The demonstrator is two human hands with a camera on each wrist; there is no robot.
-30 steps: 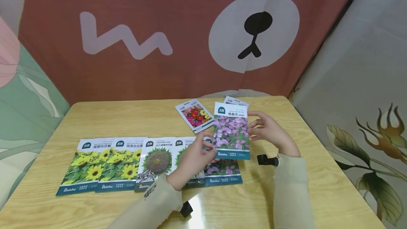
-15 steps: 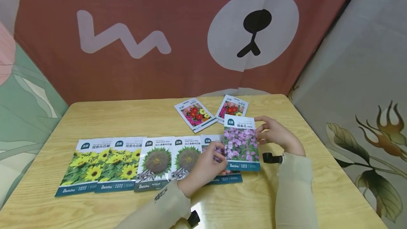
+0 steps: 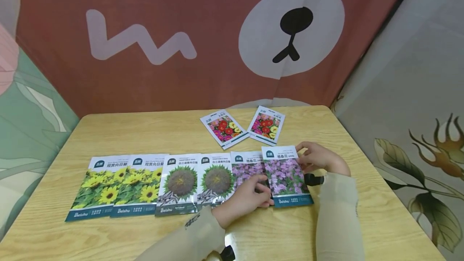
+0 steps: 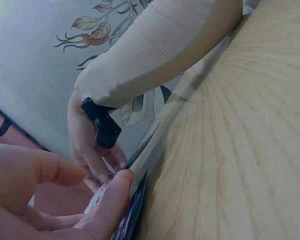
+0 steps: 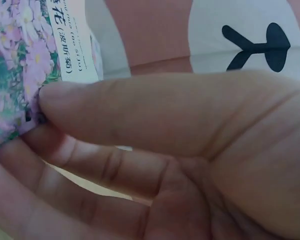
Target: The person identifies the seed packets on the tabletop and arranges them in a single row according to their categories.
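Observation:
A seed packet with pale purple flowers (image 3: 286,174) is tilted slightly at the right end of a row. My right hand (image 3: 320,158) pinches its upper right edge between thumb (image 5: 85,100) and fingers. At the packet's lower left edge, my left hand (image 3: 248,196) holds on with thumb and fingertips, partly hidden in the head view. Beneath that hand lies a matching purple-flower packet (image 3: 246,171), partly covered. In the left wrist view, the left thumb (image 4: 110,200) reaches to the packet, above a dark packet edge.
Two sunflower-head packets (image 3: 181,182) and two yellow-flower packets (image 3: 98,186) continue the row leftward, edges overlapping. Two smaller packets with red and yellow flowers, one left (image 3: 224,129) and one right (image 3: 267,125), lie behind on the wooden table (image 3: 145,136). A bear-print cloth (image 3: 163,83) hangs behind.
Both hands have brought the purple-flower packet down and rightward, from over its twin to beside it at the row's end. The small right-hand packet behind is now uncovered.

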